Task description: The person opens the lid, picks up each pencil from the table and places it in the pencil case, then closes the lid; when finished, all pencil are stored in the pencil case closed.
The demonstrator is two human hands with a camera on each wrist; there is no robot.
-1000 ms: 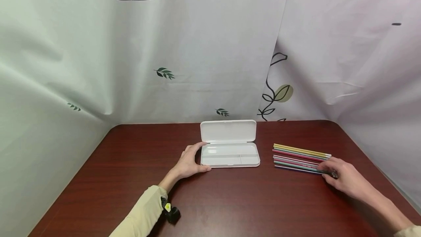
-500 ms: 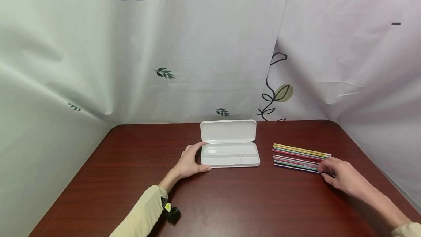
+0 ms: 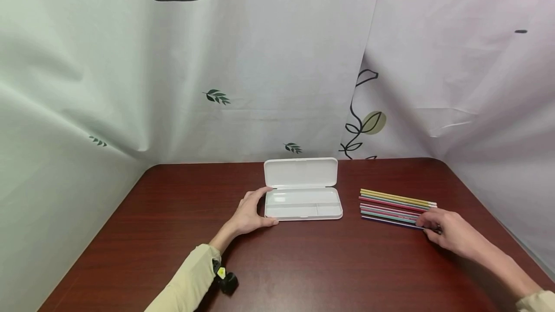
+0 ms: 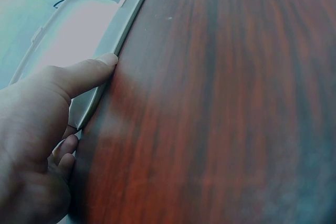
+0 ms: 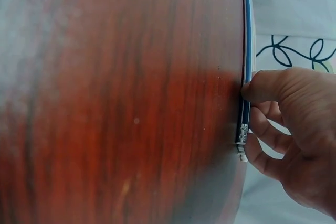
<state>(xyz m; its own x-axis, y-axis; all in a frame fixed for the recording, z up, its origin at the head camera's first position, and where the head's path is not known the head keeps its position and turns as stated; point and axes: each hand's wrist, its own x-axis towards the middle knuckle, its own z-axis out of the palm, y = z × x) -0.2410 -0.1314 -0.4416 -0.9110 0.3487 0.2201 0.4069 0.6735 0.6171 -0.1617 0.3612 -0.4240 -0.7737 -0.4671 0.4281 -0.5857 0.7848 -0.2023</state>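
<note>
An open white pencil case [image 3: 303, 197] stands at the back middle of the table, its lid raised and its compartments bare. My left hand [image 3: 247, 213] spans the case's left end, with the thumb on the front edge and the fingers at the back by the hinge. In the left wrist view the thumb [image 4: 92, 74] presses the case's rim. Several pencils [image 3: 396, 200] lie side by side to the right. My right hand [image 3: 448, 230] pinches the eraser end of the nearest one, a dark blue pencil [image 5: 248, 40], between thumb and fingers.
A dark red wooden table [image 3: 321, 264] lies under everything. Behind it hangs a pale curtain [image 3: 277, 61] with printed leaves. The left wrist bears a black camera [image 3: 227, 283]. Yellow pencils [image 3: 390, 195] form the back of the row.
My right hand has shifted very slightly left along the row, with its fingers at the dark pencil's end. The left hand and the case have stayed put.
</note>
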